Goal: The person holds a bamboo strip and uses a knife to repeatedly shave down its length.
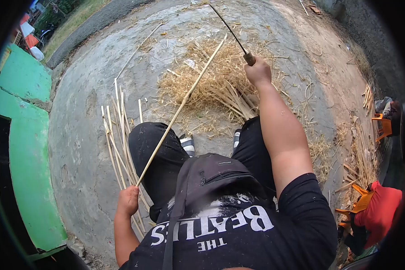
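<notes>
My left hand (pixel 128 200) is closed round the lower end of a long pale bamboo strip (pixel 183 104), which slants up and to the right across my knee. In my right hand (pixel 258 72) is the wooden handle of a long, thin dark blade (pixel 228 28), its tip pointing up and to the left. The strip's far end is near the blade but apart from it. Below and behind the blade, a heap of curly shavings (pixel 202 74) covers the ground, with split strips (pixel 234 100) lying at its near edge by my feet.
More long strips (pixel 117 139) lie left of my knee. A green wall (pixel 27 148) stands at the left. At the right are an orange chair (pixel 382 127), a person in red (pixel 379 211) on another chair, and a pile of thin strips (pixel 363 150).
</notes>
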`<state>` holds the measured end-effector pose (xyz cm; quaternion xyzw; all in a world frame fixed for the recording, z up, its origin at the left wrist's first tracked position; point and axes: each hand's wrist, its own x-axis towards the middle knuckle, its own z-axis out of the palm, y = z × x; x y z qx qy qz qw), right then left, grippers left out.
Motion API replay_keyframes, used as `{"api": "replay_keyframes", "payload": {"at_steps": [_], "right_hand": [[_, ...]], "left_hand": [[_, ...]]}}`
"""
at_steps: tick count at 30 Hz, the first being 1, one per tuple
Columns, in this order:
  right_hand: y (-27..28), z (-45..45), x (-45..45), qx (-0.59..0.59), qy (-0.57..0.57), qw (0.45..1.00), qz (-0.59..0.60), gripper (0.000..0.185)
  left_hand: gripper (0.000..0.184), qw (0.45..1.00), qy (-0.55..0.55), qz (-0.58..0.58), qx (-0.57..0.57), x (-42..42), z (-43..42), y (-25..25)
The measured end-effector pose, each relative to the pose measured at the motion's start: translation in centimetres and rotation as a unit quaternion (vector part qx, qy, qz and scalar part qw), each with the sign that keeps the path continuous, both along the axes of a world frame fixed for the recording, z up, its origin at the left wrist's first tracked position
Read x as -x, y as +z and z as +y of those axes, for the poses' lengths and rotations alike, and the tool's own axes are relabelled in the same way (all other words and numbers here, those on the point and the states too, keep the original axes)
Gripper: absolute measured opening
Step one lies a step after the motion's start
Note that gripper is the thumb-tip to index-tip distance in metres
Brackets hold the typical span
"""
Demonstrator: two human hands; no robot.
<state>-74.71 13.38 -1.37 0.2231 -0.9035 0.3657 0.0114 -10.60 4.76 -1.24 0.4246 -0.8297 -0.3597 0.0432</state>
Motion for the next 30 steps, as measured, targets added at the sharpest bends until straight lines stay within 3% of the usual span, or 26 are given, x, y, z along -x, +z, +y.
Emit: {"api": "replay_keyframes", "payload": {"at_steps": [2,8,11,17,22,26,30], "right_hand": [[-0.3,0.1,0.2,0.005,0.006,1.000,-0.010,0.034],[1.3,-0.3,-1.2,0.091,0.046,0.994,-0.035,0.034],[2.1,-0.3,-1.7,0.119,0.076,0.989,-0.031,0.033],[4.2,0.1,-3.7,0.116,0.136,0.983,0.045,0.024],[5.6,0.0,-6.3,0.073,0.223,0.964,0.122,0.016],[5.6,-0.5,-9.6,-0.013,0.341,0.904,0.256,0.012],[3.7,-1.5,-10.5,-0.088,0.328,0.920,0.198,0.009]], "left_hand": [[0.060,1.000,0.012,0.016,-0.017,0.1,0.2,-0.8],[0.051,0.996,0.010,-0.031,0.083,2.2,1.4,0.6],[0.048,0.996,0.048,-0.053,0.061,3.7,2.2,2.3],[0.042,0.980,0.085,-0.004,-0.179,2.7,2.5,1.4],[0.043,0.997,0.055,0.030,-0.033,3.2,3.4,0.9],[0.046,0.996,0.086,0.013,0.024,4.9,3.9,0.8],[0.051,0.991,0.075,-0.004,0.111,4.6,3.9,-0.6]]}}
